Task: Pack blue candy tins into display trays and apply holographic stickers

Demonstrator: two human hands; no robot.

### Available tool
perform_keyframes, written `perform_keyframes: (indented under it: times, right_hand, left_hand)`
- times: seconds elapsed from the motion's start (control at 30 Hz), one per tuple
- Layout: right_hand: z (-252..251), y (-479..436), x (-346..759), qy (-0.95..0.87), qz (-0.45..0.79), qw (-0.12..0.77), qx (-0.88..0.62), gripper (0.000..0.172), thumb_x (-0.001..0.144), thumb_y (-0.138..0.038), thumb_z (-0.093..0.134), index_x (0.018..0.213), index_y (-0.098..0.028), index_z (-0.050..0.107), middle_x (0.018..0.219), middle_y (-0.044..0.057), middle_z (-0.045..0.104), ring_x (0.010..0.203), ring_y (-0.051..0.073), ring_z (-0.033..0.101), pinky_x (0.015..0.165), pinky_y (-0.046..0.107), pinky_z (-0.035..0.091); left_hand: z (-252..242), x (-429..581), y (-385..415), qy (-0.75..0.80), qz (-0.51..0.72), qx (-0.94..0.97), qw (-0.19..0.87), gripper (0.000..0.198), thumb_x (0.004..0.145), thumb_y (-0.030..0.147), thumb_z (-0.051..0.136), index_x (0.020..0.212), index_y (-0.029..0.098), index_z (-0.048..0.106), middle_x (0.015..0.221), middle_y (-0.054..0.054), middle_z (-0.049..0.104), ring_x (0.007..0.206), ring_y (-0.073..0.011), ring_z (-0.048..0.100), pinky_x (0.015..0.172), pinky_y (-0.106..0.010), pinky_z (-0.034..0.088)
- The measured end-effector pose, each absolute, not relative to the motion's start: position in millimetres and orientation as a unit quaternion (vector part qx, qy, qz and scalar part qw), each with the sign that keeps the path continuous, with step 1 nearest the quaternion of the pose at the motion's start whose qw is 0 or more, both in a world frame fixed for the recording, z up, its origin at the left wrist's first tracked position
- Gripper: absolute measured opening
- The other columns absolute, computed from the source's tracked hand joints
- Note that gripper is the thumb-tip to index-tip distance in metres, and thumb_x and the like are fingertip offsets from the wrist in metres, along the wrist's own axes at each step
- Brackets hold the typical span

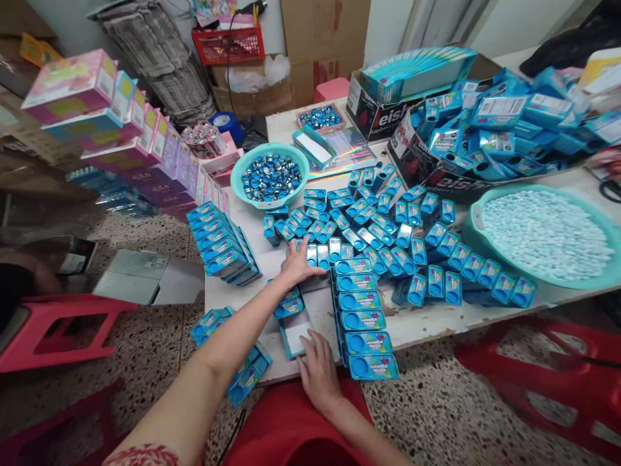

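Observation:
My left hand (298, 264) reaches over the white table (427, 317) and rests its fingers on small upright blue candy boxes (320, 254) at the near edge of a big cluster. My right hand (317, 369) lies flat at the table's front edge, touching an open blue tray with a white inside (294, 333). Just right of both hands runs a neat column of blue boxes lying flat (363, 320), labelled Caramelo Macizo. Whether the left hand's fingers grip a box is hidden.
A teal bowl of round blue caps (270, 176) stands behind the cluster. At right, a large teal basin (546, 236) holds pale candies. Cartons of flat blue packs (485, 123) are at the back right. Blue boxes (220, 246) are stacked at left. Red stools (58, 330) stand on the floor.

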State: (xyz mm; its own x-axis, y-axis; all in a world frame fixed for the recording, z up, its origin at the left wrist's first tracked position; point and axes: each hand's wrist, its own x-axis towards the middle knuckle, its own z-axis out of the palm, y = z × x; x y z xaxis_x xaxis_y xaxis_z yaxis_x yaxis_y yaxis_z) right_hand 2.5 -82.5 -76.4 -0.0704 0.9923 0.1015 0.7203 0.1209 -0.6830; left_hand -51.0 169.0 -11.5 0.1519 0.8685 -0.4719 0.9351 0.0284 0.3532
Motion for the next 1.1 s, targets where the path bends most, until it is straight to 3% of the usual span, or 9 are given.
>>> perform_keyframes:
  times: [0.17,0.37,0.53,0.67,0.77,0.9,1.0,1.1]
  right_hand:
    - [-77,-88,12,-0.694,0.257,0.262,-0.619,0.043,0.078,-0.009,0.05,0.119,-0.017,0.051,0.124,0.014,0.051,0.113,0.027,0.048,0.091,0.045,0.049]
    - [-82,-89,13,-0.694,0.265,0.257,-0.618,0.043,0.077,-0.006,0.05,0.119,-0.016,0.052,0.123,0.014,0.052,0.112,0.027,0.049,0.092,0.045,0.049]
    - [-85,-88,10,-0.675,0.277,0.275,-0.626,0.045,0.078,-0.007,0.048,0.121,-0.018,0.051,0.124,0.014,0.051,0.114,0.027,0.048,0.093,0.046,0.048]
    - [-93,-87,5,-0.636,0.285,0.293,-0.654,0.048,0.08,-0.011,0.047,0.127,-0.018,0.045,0.129,0.015,0.047,0.12,0.028,0.044,0.096,0.049,0.045]
    - [-104,-87,0,-0.582,0.304,0.327,-0.68,0.048,0.083,-0.015,0.044,0.131,-0.013,0.04,0.128,0.017,0.047,0.121,0.026,0.044,0.097,0.046,0.045]
    - [-118,-86,-3,-0.526,0.348,0.368,-0.683,0.039,0.088,-0.022,0.04,0.125,-0.015,0.046,0.118,0.015,0.054,0.113,0.023,0.051,0.096,0.043,0.046]
    - [-124,-85,0,-0.501,0.377,0.387,-0.676,0.036,0.089,-0.027,0.039,0.12,-0.014,0.052,0.115,0.014,0.057,0.11,0.023,0.053,0.095,0.042,0.046]
    - [-128,-85,2,-0.492,0.392,0.393,-0.671,0.037,0.088,-0.027,0.04,0.12,-0.013,0.054,0.115,0.014,0.058,0.11,0.023,0.054,0.095,0.041,0.046]
  left_hand:
    - [-11,-34,167,0.699,-0.076,0.653,0.281,0.109,0.059,0.067,0.064,0.146,0.033,0.008,0.154,-0.015,0.002,0.138,-0.041,0.015,0.1,-0.059,0.03]
    - [-4,-34,168,0.693,-0.095,0.669,0.251,0.103,0.059,0.048,0.068,0.145,0.032,0.012,0.153,-0.014,0.009,0.136,-0.0395,0.02,0.1,-0.059,0.031]
    - [-18,-26,152,0.695,-0.097,0.692,0.168,0.094,0.064,0.046,0.066,0.144,0.03,0.018,0.152,-0.019,0.009,0.136,-0.0437,0.016,0.099,-0.063,0.025]
    - [-23,-17,155,0.7,-0.085,0.696,0.134,0.089,0.065,0.043,0.066,0.143,0.03,0.024,0.146,-0.022,0.019,0.129,-0.045,0.027,0.094,-0.064,0.029]
    - [-2,-21,161,0.684,-0.068,0.711,0.149,0.09,0.061,0.04,0.07,0.141,0.034,0.028,0.138,-0.018,0.031,0.123,-0.0423,0.034,0.091,-0.061,0.035]
    - [63,-52,149,0.652,0.019,0.747,0.128,0.094,0.057,0.044,0.073,0.14,0.036,0.03,0.139,-0.012,0.027,0.126,-0.0405,0.029,0.096,-0.061,0.033]
    - [113,-92,117,0.586,0.116,0.779,0.188,0.094,0.058,0.053,0.071,0.139,0.03,0.028,0.139,-0.009,0.03,0.128,-0.0346,0.029,0.104,-0.054,0.03]
    - [123,-127,71,0.517,0.135,0.75,0.39,0.091,0.064,0.055,0.066,0.14,0.029,0.023,0.136,-0.007,0.038,0.122,-0.0278,0.042,0.101,-0.043,0.039]
